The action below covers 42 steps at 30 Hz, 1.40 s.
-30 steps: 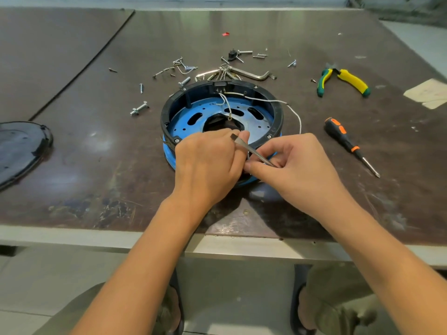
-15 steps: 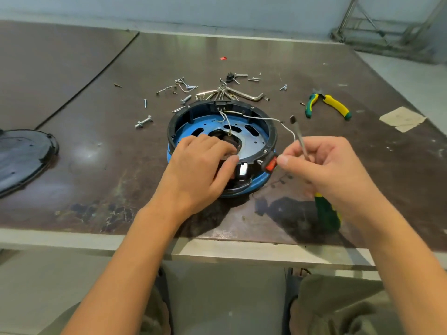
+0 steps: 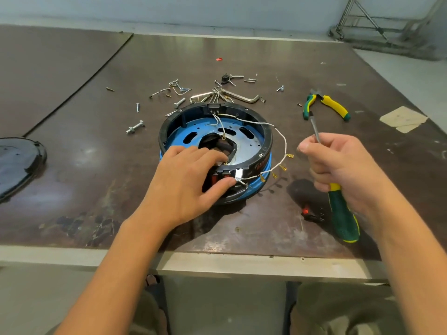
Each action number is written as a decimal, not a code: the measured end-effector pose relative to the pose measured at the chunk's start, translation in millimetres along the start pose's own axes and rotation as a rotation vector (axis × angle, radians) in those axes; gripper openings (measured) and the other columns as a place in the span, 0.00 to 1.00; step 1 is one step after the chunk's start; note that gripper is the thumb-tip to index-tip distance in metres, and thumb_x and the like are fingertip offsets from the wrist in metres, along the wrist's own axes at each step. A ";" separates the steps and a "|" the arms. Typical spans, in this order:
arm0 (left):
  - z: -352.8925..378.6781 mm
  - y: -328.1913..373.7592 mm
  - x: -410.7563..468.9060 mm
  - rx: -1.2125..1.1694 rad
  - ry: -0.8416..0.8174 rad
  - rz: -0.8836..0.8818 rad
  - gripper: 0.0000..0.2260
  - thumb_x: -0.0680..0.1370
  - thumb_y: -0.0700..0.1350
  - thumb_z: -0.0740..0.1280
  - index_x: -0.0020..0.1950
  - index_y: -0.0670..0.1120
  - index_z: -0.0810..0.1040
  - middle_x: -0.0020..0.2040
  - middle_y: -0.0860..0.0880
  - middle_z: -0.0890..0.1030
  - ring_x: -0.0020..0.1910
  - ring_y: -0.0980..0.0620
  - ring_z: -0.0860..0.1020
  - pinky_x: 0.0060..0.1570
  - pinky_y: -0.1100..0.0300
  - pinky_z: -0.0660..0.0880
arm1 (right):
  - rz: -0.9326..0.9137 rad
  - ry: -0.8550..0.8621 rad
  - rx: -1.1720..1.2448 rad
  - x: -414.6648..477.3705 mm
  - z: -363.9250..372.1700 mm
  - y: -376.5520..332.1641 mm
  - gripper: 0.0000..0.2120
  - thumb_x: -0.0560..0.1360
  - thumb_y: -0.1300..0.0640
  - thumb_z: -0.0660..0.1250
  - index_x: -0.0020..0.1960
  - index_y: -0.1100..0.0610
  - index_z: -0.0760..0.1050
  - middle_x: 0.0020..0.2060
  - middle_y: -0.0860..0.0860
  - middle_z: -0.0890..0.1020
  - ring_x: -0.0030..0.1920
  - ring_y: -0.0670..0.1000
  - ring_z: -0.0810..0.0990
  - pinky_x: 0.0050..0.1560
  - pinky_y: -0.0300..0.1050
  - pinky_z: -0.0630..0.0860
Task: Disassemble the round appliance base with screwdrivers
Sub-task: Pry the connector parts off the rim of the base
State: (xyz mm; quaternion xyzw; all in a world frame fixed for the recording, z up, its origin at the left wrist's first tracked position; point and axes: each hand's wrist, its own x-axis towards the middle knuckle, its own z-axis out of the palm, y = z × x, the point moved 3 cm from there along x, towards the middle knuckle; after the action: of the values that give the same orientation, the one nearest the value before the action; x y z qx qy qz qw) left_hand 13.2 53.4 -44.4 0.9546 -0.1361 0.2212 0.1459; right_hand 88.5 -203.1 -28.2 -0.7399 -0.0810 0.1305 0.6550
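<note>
The right hand (image 3: 338, 170) has drawn off to the right of the rim it was touching half a second ago, and a small red-and-black part (image 3: 307, 212) that sat at the rim by its thumb now lies on the table. That hand is wrapped round a screwdriver (image 3: 343, 218) with a ribbed green-and-yellow handle. Its thin steel shaft points up and away, and the butt hangs low over the table's near edge.

The left hand (image 3: 183, 187) grips the near rim of the round appliance base (image 3: 263, 141), with its fingers curled over into the opening and its thumb pressed on the outer wall by a bright metal tab. The two hands are well apart.

The base sits mid-table. It is a black plastic ring over a blue band, around a blue and bare-metal plate with slotted holes. White braided wires (image 3: 281, 136) loop out over its right side and end in brass spade terminals.

The table (image 3: 72, 189) is dark, worn and scuffed sheet with a pale metal front lip. Beyond the base lie scattered screws, a bolt (image 3: 135, 127), bent hex keys (image 3: 242, 95) and green-and-yellow pliers (image 3: 326, 105). A glossy black lid (image 3: 19, 163) lies at the left edge, a beige paper patch (image 3: 401, 118) at the right, and a metal frame (image 3: 387, 20) stands by the pale wall.
</note>
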 end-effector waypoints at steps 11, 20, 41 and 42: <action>6.9 2.7 4.3 0.024 0.035 -0.027 0.21 0.78 0.64 0.59 0.60 0.52 0.79 0.49 0.55 0.83 0.49 0.52 0.78 0.57 0.54 0.66 | 0.214 -0.393 -1.067 -20.4 -20.7 9.7 0.25 0.60 0.44 0.85 0.41 0.50 0.71 0.28 0.44 0.74 0.28 0.44 0.70 0.33 0.42 0.66; 7.7 3.4 4.3 -0.021 0.061 -0.040 0.19 0.78 0.63 0.60 0.59 0.53 0.79 0.48 0.56 0.82 0.48 0.54 0.78 0.58 0.54 0.66 | -0.111 0.141 -0.945 2.8 -18.2 5.4 0.17 0.70 0.48 0.80 0.52 0.49 0.75 0.33 0.46 0.77 0.34 0.44 0.76 0.37 0.47 0.71; 9.0 1.9 4.5 -0.044 0.077 -0.035 0.16 0.77 0.63 0.63 0.56 0.54 0.79 0.47 0.58 0.81 0.47 0.56 0.76 0.57 0.55 0.65 | -0.338 -0.387 -0.609 -0.9 59.6 -5.1 0.14 0.83 0.45 0.54 0.46 0.50 0.74 0.30 0.45 0.73 0.33 0.47 0.70 0.40 0.57 0.69; 8.8 1.7 4.6 -0.043 0.078 -0.033 0.16 0.77 0.63 0.63 0.56 0.54 0.79 0.48 0.58 0.81 0.47 0.56 0.76 0.57 0.55 0.65 | -0.350 -0.383 -0.646 0.4 58.7 -4.6 0.14 0.82 0.47 0.55 0.46 0.49 0.76 0.30 0.45 0.74 0.33 0.47 0.71 0.40 0.55 0.70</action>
State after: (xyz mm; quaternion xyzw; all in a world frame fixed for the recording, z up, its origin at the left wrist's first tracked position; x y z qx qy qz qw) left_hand 19.9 47.9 -49.5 0.9440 -0.1192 0.2530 0.1751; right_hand 71.5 -146.7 -30.0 -0.8449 -0.3626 0.1202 0.3744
